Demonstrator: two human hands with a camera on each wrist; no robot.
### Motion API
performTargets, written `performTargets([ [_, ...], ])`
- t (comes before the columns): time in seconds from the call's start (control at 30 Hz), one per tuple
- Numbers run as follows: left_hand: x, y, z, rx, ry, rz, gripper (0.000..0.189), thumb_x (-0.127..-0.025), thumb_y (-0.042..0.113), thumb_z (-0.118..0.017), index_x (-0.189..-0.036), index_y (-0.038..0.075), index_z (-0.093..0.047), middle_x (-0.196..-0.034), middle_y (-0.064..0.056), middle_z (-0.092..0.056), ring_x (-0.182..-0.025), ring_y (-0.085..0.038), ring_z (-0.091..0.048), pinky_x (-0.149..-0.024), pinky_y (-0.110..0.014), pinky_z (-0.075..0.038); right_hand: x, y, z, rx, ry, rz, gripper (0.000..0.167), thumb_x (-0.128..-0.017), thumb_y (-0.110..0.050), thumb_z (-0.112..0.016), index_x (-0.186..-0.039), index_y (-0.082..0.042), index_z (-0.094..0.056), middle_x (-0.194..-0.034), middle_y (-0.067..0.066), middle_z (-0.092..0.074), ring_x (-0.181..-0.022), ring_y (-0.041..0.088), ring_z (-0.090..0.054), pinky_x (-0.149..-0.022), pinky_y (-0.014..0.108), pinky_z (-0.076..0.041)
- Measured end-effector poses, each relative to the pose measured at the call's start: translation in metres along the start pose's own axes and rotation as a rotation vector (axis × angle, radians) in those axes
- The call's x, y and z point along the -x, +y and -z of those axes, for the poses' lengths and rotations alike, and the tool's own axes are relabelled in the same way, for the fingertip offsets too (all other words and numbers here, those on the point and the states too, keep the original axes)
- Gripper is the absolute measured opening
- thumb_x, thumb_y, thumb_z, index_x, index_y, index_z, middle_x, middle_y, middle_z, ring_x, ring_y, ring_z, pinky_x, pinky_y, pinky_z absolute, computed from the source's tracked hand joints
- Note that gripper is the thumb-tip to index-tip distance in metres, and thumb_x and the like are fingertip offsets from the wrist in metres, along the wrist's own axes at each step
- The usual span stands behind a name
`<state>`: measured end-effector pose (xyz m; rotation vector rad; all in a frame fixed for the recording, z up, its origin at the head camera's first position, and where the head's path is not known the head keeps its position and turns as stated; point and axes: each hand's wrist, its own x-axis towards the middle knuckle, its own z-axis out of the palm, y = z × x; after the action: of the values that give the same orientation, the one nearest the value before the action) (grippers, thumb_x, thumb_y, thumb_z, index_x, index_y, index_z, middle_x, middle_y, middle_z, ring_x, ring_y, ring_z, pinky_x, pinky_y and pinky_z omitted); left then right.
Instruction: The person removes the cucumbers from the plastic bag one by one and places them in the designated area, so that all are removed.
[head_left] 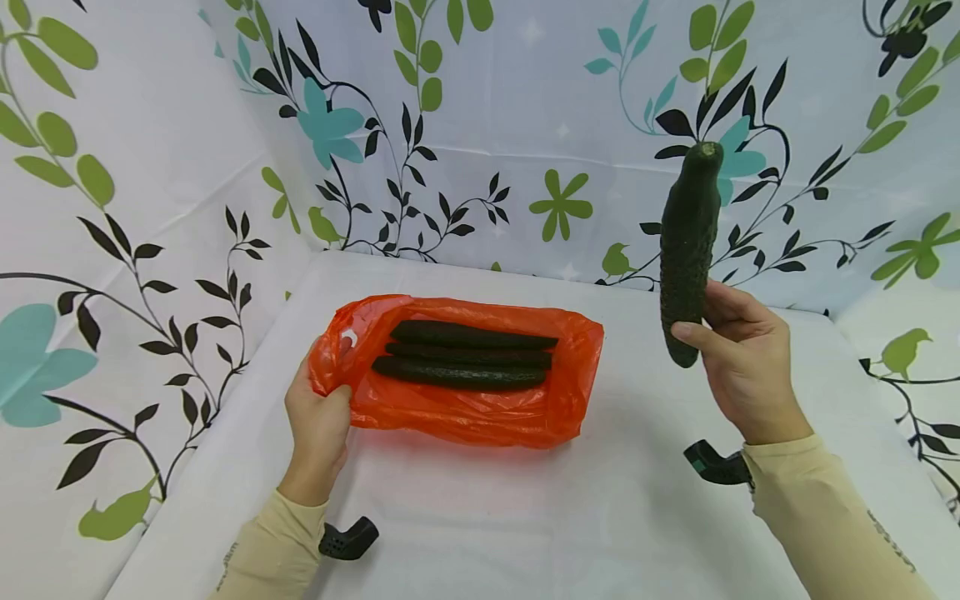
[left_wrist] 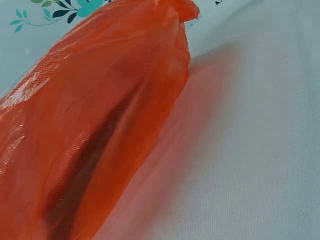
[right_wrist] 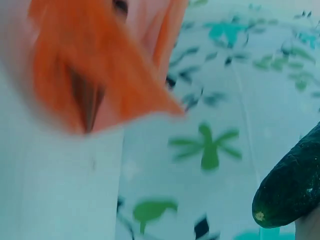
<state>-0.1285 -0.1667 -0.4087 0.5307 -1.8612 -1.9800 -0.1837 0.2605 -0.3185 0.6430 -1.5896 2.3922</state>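
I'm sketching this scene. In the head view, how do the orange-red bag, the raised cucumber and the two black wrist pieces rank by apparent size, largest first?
1. Orange-red bag
2. Raised cucumber
3. Black left-wrist piece and black right-wrist piece: they look alike, so unranked.

Three cucumbers [head_left: 461,373] visible mid-frame, plus one raised cucumber [head_left: 690,242] upper right: four total. One red bag [head_left: 480,423]. Two hands: one left hand [head_left: 318,425], one right hand [head_left: 750,362]. Two beige sleeves [head_left: 825,508]. Two black wrist devices [head_left: 348,540], lower frame. One white counter [head_left: 480,508].
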Motion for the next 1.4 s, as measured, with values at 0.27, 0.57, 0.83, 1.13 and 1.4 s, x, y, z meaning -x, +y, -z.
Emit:
performTargets([
  [0.27, 0.0, 0.003, -0.005, -0.015, -0.003, 0.047, 0.068, -0.089, -0.01, -0.057, -0.153, 0.009, -0.042, -0.14, -0.008, -0.052, -0.119, -0.025, -0.053, -0.09, -0.025, -0.055, 0.002, -0.015, 0.051, 0.174, 0.047, 0.052, 0.059, -0.075, 0.039, -0.056, -0.131, 0.022, -0.052, -0.131, 0.021, -0.063, -0.123, 0.031, -0.058, -0.093, 0.035, -0.053],
  [0.57, 0.001, 0.006, -0.007, -0.042, -0.008, 0.074, 0.063, -0.092, -0.006, -0.057, -0.152, 0.009, -0.042, -0.14, -0.007, -0.051, -0.119, -0.025, -0.052, -0.094, -0.031, -0.053, 0.0, -0.024, 0.091, 0.54, 0.05, 0.006, 0.053, -0.073, 0.031, -0.069, -0.124, 0.017, -0.062, -0.125, 0.011, -0.068, -0.109, 0.018, -0.067, -0.087, 0.022, -0.054],
  [0.83, 0.002, 0.007, -0.009, -0.076, 0.0, 0.106, 0.06, -0.094, -0.002, -0.058, -0.151, 0.009, -0.043, -0.139, -0.007, -0.05, -0.119, -0.024, -0.051, -0.095, -0.033, -0.054, 0.0, -0.02, 0.124, 0.94, 0.045, -0.027, 0.052, -0.077, 0.02, -0.075, -0.126, 0.007, -0.067, -0.127, -0.001, -0.067, -0.113, 0.009, -0.061, -0.088, 0.011, -0.049],
  [1.13, 0.004, 0.006, -0.012, -0.06, -0.009, 0.101, 0.06, -0.093, -0.003, -0.058, -0.15, 0.008, -0.043, -0.139, -0.006, -0.051, -0.119, -0.024, -0.051, -0.091, -0.026, -0.054, 0.013, 0.0, 0.167, 1.069, 0.057, -0.173, 0.049, -0.081, 0.003, -0.082, -0.127, -0.002, -0.069, -0.127, -0.013, -0.065, -0.11, -0.006, -0.057, -0.084, 0.004, -0.045],
  [1.4, 0.006, 0.006, -0.01, -0.071, 0.003, 0.116, 0.061, -0.093, -0.003, -0.058, -0.151, 0.009, -0.042, -0.14, -0.005, -0.05, -0.12, -0.023, -0.049, -0.089, -0.024, -0.054, 0.019, 0.024, 0.197, 1.182, -0.015, -0.214, 0.044, -0.08, -0.005, -0.085, -0.122, -0.01, -0.073, -0.126, -0.007, -0.067, -0.113, -0.014, -0.049, -0.087, 0.001, -0.04],
])
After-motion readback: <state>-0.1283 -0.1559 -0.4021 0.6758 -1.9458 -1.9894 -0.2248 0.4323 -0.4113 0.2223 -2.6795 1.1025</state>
